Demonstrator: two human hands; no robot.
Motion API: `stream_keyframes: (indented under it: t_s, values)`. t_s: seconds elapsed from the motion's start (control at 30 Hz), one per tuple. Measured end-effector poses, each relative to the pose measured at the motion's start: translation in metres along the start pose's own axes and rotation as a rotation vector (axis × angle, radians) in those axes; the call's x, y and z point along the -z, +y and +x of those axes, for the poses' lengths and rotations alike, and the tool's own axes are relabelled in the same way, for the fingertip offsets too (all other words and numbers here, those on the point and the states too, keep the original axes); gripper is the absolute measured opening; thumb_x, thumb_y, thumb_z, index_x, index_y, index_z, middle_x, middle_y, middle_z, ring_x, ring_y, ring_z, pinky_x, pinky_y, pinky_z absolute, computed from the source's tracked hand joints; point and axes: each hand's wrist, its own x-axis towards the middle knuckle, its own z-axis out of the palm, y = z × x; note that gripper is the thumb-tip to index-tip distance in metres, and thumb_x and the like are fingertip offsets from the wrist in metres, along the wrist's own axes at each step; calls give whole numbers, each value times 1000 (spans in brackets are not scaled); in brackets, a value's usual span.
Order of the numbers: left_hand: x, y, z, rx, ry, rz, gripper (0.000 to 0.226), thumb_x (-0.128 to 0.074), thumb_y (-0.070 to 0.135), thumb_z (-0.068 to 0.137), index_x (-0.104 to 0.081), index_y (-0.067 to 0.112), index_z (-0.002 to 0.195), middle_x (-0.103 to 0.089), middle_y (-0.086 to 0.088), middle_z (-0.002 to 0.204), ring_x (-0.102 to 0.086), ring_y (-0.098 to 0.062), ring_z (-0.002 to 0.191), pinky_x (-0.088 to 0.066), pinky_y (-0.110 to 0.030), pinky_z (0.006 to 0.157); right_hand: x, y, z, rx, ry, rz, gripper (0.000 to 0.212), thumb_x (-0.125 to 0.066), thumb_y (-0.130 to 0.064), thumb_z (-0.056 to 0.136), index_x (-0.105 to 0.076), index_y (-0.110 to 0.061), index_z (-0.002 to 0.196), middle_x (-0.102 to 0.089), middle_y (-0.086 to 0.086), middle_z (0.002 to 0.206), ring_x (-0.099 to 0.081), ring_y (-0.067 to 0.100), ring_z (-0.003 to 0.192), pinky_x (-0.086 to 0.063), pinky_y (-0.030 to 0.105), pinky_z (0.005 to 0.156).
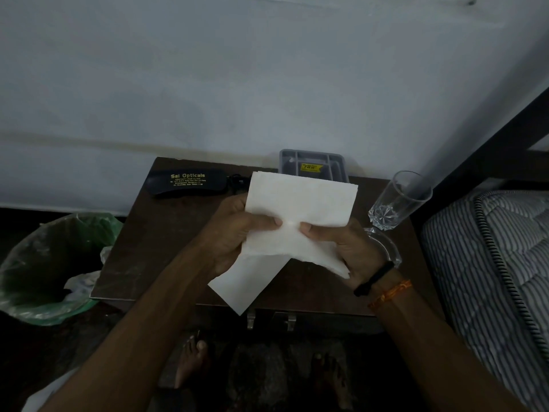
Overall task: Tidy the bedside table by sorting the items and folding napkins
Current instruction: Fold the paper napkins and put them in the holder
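Note:
A white paper napkin (300, 203) is held above the dark wooden bedside table (154, 248). My left hand (237, 233) grips its left side and my right hand (344, 245) grips its right side, thumbs pressed on the front near the middle. The napkin is partly folded, with a lower flap (246, 283) hanging toward the table's front edge. A black glasses case (187, 181) with gold lettering lies at the table's back left. A grey compartment tray (312, 165) stands at the back, partly hidden by the napkin.
A tall clear drinking glass (395, 203) stands at the table's right, with a clear glass dish (386, 248) partly behind my right wrist. A bin with a green liner (44, 263) sits on the floor at left. A striped mattress (490, 263) is at right.

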Motion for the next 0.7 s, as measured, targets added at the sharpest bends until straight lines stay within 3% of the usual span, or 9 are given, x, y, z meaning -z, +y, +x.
stream_keyframes:
  t_s: [0.1, 0.17, 0.23, 0.27, 0.3, 0.37, 0.53, 0.7]
  values:
    - [3, 0, 2, -23, -1, -56, 36, -72, -9, 71, -72, 4, 105, -75, -11, 99, -72, -25, 92, -60, -34, 72, 2, -4, -1, -17, -9, 8, 49, -61, 9, 84, -54, 2, 133, -56, 25, 136, -53, 45, 125, -50, 52, 90]
    - [4, 0, 2, -60, 8, -70, 28, -76, 3, 60, -75, 6, 88, -76, -7, 82, -73, -20, 78, -59, -27, 63, 3, -8, -2, -55, 20, 23, 34, -58, 6, 80, -67, 4, 113, -62, 26, 128, -54, 46, 122, -45, 59, 96]
    - [5, 2, 1, -95, 6, -62, 15, -72, 8, 63, -79, 9, 76, -76, -9, 80, -74, -20, 76, -60, -26, 64, 2, -13, -3, -73, 44, 12, 19, -56, 0, 75, -75, 1, 80, -70, 21, 112, -62, 41, 112, -54, 47, 84]
    - [6, 4, 0, -103, 8, -50, 15, -69, 2, 70, -79, 11, 73, -76, -10, 83, -74, -20, 78, -60, -27, 65, 3, -15, -4, -67, 49, 5, 18, -56, -1, 73, -74, 0, 71, -71, 19, 108, -66, 36, 106, -58, 39, 75]
    - [8, 5, 2, -106, 17, -32, 26, -63, -7, 77, -79, 12, 70, -77, -9, 86, -75, -19, 81, -60, -26, 65, 3, -16, -4, -57, 55, 4, 19, -55, 0, 72, -73, 0, 67, -72, 18, 107, -67, 33, 104, -60, 35, 71]
    - [9, 7, 2, -94, 11, -33, 42, -54, -16, 84, -78, 13, 65, -77, -5, 89, -74, -14, 84, -58, -23, 65, 5, -18, -3, -39, 63, 20, 20, -54, 3, 72, -71, -1, 63, -70, 20, 110, -68, 33, 104, -61, 34, 73]
    - [11, 9, 2, -82, 7, -40, 46, -51, -12, 88, -76, 16, 62, -76, -2, 91, -74, -12, 82, -57, -22, 62, 12, -18, 0, -18, 54, 26, 27, -52, 6, 75, -69, -6, 58, -69, 21, 114, -68, 34, 107, -60, 32, 74]
    - [13, 6, 4, -96, 5, 26, 52, -47, -15, 89, -76, 18, 62, -76, -1, 90, -73, -14, 87, -57, -23, 64, 18, -15, 5, -34, 89, 0, 45, -36, 6, 95, -67, -8, 65, -70, 22, 114, -69, 34, 103, -62, 31, 72]
